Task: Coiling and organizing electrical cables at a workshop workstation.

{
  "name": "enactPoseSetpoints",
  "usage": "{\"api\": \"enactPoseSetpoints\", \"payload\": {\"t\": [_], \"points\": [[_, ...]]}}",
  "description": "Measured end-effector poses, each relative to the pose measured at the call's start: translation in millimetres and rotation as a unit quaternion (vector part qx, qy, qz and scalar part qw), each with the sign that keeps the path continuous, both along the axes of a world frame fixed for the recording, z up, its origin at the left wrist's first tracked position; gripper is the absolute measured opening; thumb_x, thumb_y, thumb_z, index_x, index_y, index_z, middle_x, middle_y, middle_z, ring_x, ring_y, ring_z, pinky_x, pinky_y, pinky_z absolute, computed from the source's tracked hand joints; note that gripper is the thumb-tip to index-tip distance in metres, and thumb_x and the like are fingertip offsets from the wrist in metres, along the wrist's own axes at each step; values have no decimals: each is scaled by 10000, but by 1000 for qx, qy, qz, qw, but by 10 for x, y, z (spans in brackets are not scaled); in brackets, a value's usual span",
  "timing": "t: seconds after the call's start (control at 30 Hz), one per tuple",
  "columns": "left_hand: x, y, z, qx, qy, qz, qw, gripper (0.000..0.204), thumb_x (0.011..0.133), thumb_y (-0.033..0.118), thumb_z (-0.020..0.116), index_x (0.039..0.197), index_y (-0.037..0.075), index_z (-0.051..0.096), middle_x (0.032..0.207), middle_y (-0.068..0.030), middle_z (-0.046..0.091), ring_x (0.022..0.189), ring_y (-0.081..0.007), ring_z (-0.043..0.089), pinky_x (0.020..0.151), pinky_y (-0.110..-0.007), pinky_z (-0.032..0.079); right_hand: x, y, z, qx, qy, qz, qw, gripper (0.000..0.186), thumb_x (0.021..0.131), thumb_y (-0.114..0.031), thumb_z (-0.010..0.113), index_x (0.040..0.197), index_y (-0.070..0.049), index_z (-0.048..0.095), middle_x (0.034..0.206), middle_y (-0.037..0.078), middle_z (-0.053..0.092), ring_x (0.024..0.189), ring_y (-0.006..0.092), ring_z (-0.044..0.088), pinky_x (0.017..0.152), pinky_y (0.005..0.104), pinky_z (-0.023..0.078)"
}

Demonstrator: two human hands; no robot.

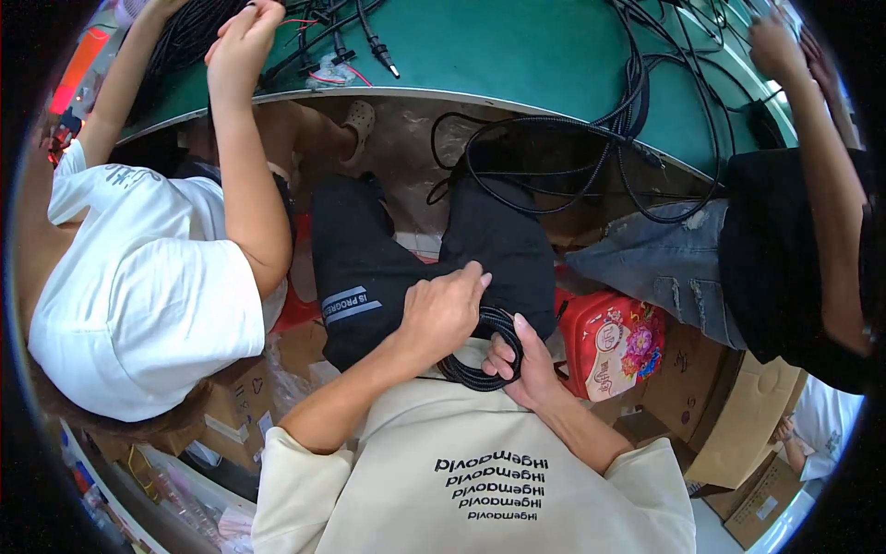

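I see my left hand (pixel 443 309) and right hand (pixel 519 362) both closed around a coil of black cable (pixel 480 374) over my lap, below the green table (pixel 517 46).

1. even, bright indoor light, apparently from overhead; no hard shadows.
2. green table (pixel 517 46) evenly lit, with a pale sheen along its rim.
3. white t-shirt (pixel 148 295) at left close to blown out, folds barely readable.
4. strong white glare at the lower right rim.
5. space under the table dimmer; black trousers (pixel 369 268) lose detail.
6. heavy fisheye: table edge bows, black vignette in all corners.
7. centre sharp, coiled black cable (pixel 484 369) braid resolves; rim soft and smeared, lower left worst.
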State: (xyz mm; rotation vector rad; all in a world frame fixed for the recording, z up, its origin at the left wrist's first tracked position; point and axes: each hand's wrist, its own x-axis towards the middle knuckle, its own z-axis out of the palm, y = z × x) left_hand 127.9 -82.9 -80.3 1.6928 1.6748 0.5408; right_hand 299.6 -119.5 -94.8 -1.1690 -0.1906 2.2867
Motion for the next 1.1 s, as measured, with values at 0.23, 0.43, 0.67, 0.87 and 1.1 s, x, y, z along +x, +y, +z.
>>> {"api": "enactPoseSetpoints", "payload": {"t": [0.23, 0.43, 0.67, 0.87, 1.1], "points": [[146, -43, -241, 49, -23, 67, 996, 225, 942, 176, 508, 790, 11, 503, 642, -210, 577, 600, -414, 585, 504, -478, 443, 278, 449, 48, 313, -233, 401, 828, 440, 893, -293, 605, 1158, 48, 525, 940, 103, 628, 829, 188, 617, 788, 302, 501], [178, -17, -213, 100, -69, 56, 991, 244, 924, 187, 541, 754, 15, 513, 619, -202, 556, 591, -407, 577, 500, -468, 440, -46, 648, 71, 393, -319, 460, 730, 551, 754, -340, 735, 1020, 106, 551, 917, 306, 631, 916, 421, 626, 797, 427, 496], [-51, 58, -109, 99, -52, 42, 993, 240, 878, 198, 587, 697, 42, 559, 578, -173, 556, 555, -374, 574, 487, -449, 433, -155, 645, 126, 356, -322, 477, 736, 371, 794, -294, 712, 930, 39, 622, 808, 222, 658, 749, 375, 648, 681, 404, 506], [-25, -14, 39, 289, -58, -63, 954, 78, 771, 99, 637, 788, 27, 612, 747, -96, 623, 717, -283, 622, 735, -393, 482, -132, 718, 36, 205, -227, 416, 856, 120, 795, -125, 647, 800, -5, 637, 662, 53, 626, 593, 117, 569, 557, 295, 461], [-268, 181, 302, 334, 17, -40, 942, 326, 744, 160, 719, 1025, 17, 634, 887, -90, 635, 779, -266, 626, 733, -356, 496, -161, 1043, 426, 237, -246, 285, 896, 156, 831, -119, 673, 743, -16, 596, 602, 9, 555, 508, 93, 497, 468, 260, 390]]}}
